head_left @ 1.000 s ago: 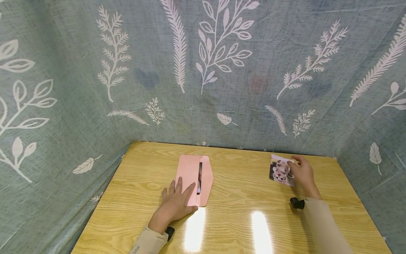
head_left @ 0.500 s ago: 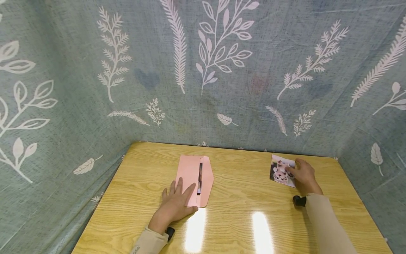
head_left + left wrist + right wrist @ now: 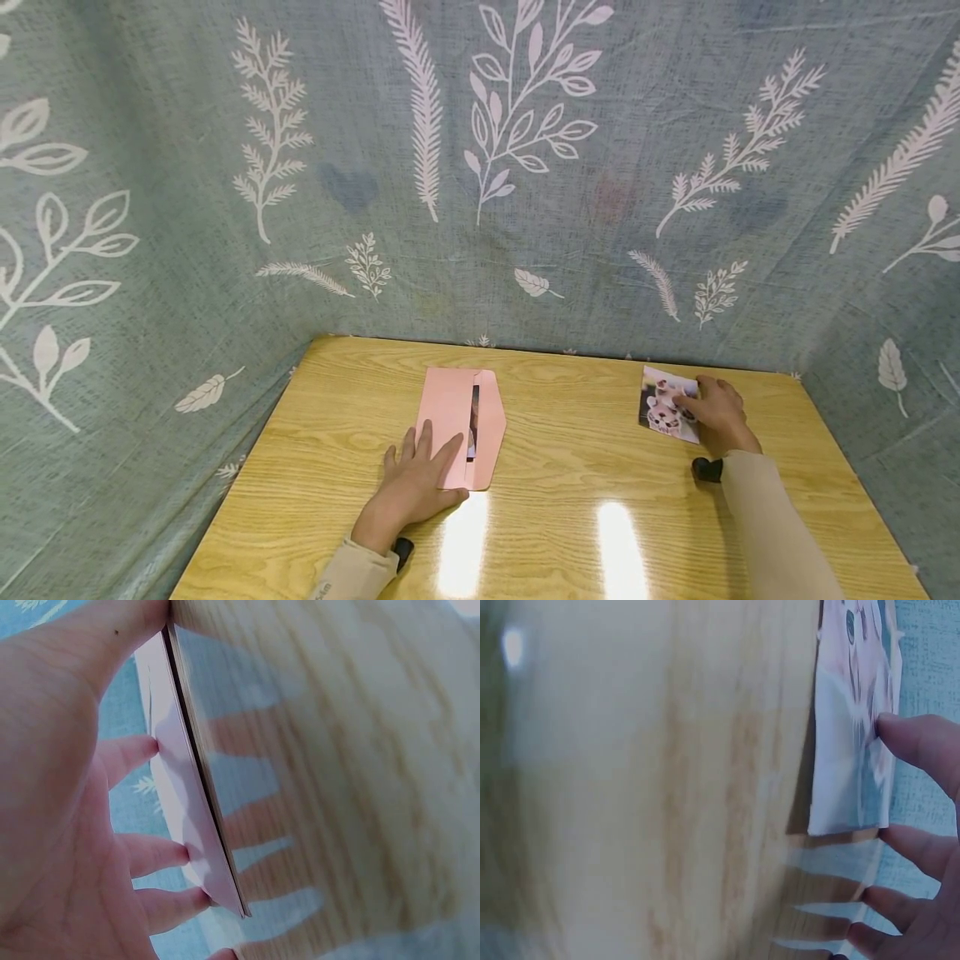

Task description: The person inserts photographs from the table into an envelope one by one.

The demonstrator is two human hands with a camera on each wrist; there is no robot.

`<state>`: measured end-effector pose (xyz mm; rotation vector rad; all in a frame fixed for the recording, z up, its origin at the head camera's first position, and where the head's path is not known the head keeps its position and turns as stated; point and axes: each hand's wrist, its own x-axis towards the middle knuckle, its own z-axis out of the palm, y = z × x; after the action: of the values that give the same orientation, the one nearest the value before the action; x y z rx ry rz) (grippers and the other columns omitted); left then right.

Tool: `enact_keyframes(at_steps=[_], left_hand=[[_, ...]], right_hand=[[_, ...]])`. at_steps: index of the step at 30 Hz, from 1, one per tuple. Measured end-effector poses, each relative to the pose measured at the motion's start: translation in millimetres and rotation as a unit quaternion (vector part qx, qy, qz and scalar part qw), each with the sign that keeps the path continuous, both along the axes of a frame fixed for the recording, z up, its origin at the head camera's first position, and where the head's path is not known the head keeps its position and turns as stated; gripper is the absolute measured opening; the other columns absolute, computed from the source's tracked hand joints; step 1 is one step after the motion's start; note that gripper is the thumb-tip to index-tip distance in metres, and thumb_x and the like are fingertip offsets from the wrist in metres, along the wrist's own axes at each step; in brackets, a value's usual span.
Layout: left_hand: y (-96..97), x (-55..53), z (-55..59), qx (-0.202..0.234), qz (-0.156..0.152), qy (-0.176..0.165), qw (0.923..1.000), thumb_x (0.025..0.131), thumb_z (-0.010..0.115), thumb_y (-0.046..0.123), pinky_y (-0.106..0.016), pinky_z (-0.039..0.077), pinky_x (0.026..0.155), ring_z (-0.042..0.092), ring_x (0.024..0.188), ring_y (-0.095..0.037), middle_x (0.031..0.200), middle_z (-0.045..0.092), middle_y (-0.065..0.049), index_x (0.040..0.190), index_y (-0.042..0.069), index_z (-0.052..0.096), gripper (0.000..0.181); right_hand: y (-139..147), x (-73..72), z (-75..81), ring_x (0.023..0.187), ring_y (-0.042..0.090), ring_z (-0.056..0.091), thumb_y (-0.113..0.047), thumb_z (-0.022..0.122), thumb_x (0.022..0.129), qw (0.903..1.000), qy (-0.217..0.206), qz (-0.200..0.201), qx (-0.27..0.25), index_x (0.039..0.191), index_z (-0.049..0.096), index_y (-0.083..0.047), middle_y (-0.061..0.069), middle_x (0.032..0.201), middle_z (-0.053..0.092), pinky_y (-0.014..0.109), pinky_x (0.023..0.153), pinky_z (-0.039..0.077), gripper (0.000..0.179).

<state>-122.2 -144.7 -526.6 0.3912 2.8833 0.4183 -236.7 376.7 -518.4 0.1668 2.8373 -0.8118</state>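
Note:
A pink envelope [image 3: 446, 396] lies left of the table's middle, its pointed flap folded out to the right. Through its opening shows a dark strip of a picture [image 3: 473, 421]. My left hand [image 3: 411, 492] rests over its lower left part with fingers spread, the thumb along the near edge. At the right, a photo [image 3: 660, 408] of a light-furred animal lies on the wood. My right hand [image 3: 723, 412] is at its right side. In the right wrist view the thumb touches the face of the photo [image 3: 847, 750], while the index fingertip is right at its edge.
The glossy wooden table [image 3: 562, 433] reflects two bright light patches near its front. A grey-green cloth [image 3: 555, 233] with white leaf prints hangs behind and on both sides. Each wrist carries a small black device, such as the one [image 3: 707, 470] under the right wrist.
My right hand has shifted slightly right, and its fingers have drawn back from over the photo to its right edge. My left hand, the envelope and the photo stay in place.

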Motion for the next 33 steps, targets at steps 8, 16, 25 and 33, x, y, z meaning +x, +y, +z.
enact_keyframes(at_steps=[8, 16, 25, 33], left_hand=[[-0.5, 0.8, -0.9, 0.012, 0.000, -0.003, 0.9999, 0.086, 0.069, 0.062, -0.076, 0.013, 0.106, 0.014, 0.145, -0.052, 0.161, 0.015, -0.029, 0.156, 0.030, 0.037, 0.083], [-0.1, 1.1, 0.0, 0.013, 0.001, -0.006, 0.9999, 0.086, 0.069, 0.062, -0.075, 0.012, 0.107, 0.013, 0.146, -0.052, 0.161, 0.014, -0.028, 0.156, 0.031, 0.036, 0.083], [0.3, 0.1, 0.4, 0.012, -0.001, -0.009, 0.9999, 0.086, 0.068, 0.062, -0.075, 0.012, 0.106, 0.013, 0.146, -0.051, 0.161, 0.014, -0.028, 0.156, 0.031, 0.036, 0.083], [-0.3, 0.2, 1.5, 0.008, -0.003, -0.006, 0.9999, 0.086, 0.068, 0.063, -0.075, 0.013, 0.106, 0.014, 0.145, -0.052, 0.161, 0.014, -0.029, 0.156, 0.030, 0.036, 0.083]], right_hand=[[-3.8, 3.8, 1.6, 0.132, 0.064, 0.018, -0.029, 0.062, 0.099, 0.9996, 0.028, 0.006, -0.007, 0.146, 0.027, 0.018, 0.043, 0.144, 0.028, 0.074, 0.102, 0.020, 0.075], [-1.7, 1.2, 4.5, 0.129, 0.065, 0.018, -0.030, 0.060, 0.099, 0.9998, 0.010, 0.016, 0.005, 0.145, 0.029, 0.019, 0.044, 0.142, 0.028, 0.074, 0.100, 0.021, 0.074], [-5.9, 2.6, 1.0, 0.112, 0.060, 0.041, -0.020, 0.069, 0.091, 0.9952, 0.074, -0.064, -0.006, 0.131, 0.046, 0.015, 0.043, 0.122, 0.047, 0.068, 0.092, 0.034, 0.058], [-11.9, 9.7, 1.5, 0.098, 0.046, 0.056, -0.007, 0.062, 0.093, 0.9791, 0.134, -0.135, -0.071, 0.117, 0.053, 0.012, 0.033, 0.110, 0.058, 0.049, 0.078, 0.048, 0.032]])
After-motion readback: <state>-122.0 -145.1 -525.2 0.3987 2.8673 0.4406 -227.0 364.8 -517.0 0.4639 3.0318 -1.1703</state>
